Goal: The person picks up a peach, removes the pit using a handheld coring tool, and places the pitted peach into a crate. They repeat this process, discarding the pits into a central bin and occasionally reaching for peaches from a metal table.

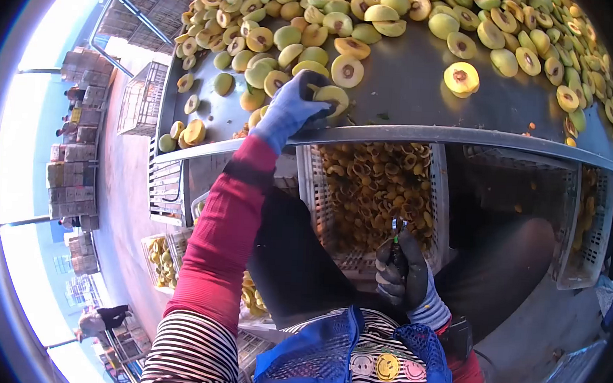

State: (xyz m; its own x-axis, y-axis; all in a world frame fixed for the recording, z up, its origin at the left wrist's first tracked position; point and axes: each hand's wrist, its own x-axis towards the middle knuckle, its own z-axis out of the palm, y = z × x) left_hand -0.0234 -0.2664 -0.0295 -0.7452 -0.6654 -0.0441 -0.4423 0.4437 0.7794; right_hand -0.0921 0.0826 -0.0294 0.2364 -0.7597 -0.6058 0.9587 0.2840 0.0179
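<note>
My left hand point(295, 109), in a grey-blue glove with dark fingers, reaches over the edge of the metal table. Its fingers and thumb close around a yellow-green fruit half point(335, 100). Many more fruit halves point(347, 71), several with brown stones or hollows showing, lie just beyond it. Low in front of my body, my right hand point(405, 274) is gloved too and wrapped around a small pitting tool point(398, 232) with a dark handle and shiny metal tip. That hand is over the near end of a crate of fruit pieces.
The metal table point(409, 93) has a raised front rim. Below it stands a white plastic crate point(442, 198) full of hollowed yellow-brown fruit pieces point(379, 188). Another crate point(584, 254) is at the right, and fruit crates point(161, 257) stand left. Stacked boxes point(75, 172) line the far left.
</note>
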